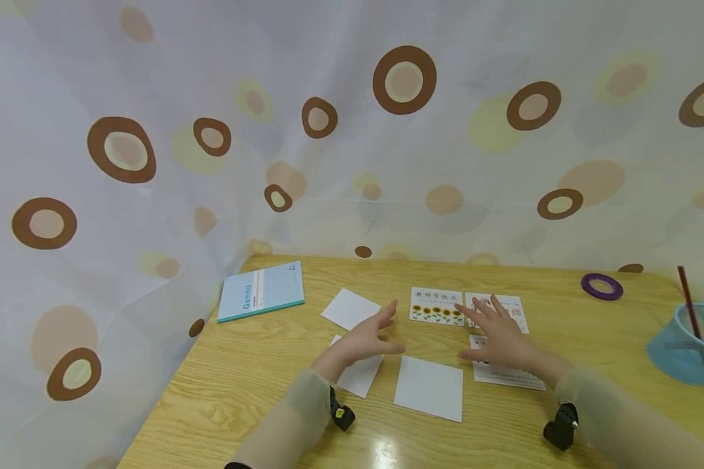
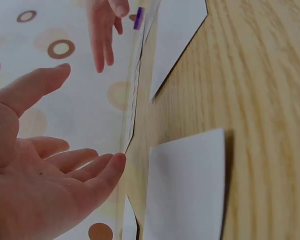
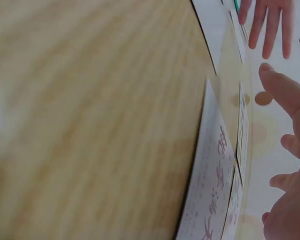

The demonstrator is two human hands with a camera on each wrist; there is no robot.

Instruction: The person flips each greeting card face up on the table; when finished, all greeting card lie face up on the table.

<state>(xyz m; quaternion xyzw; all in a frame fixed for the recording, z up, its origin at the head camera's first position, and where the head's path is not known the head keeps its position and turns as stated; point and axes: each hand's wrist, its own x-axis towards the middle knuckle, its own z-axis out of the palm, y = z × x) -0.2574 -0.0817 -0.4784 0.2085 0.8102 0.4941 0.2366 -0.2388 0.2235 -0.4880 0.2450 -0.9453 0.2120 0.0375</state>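
Observation:
My left hand (image 1: 360, 337) hovers above two blank white cards, its thumb apart from its loosely spread fingers. One blank card (image 1: 349, 309) lies just beyond it and another blank card (image 1: 360, 376) lies partly hidden under it. My right hand (image 1: 502, 339) is held over the printed cards, fingers spread, gripping nothing. Below it lie a card with red writing (image 1: 510, 376) and a second printed card (image 1: 513, 311), both partly covered. A sunflower card (image 1: 434, 306) lies between the hands at the back. Nearer me is a third blank card (image 1: 429, 388).
On the wooden table (image 1: 211, 391), a light blue notebook (image 1: 262, 291) lies at the back left. A purple ring (image 1: 601, 286) sits at the back right. At the right edge stands a blue cup (image 1: 674, 345) with dark red sticks. A patterned curtain (image 1: 340, 156) hangs behind.

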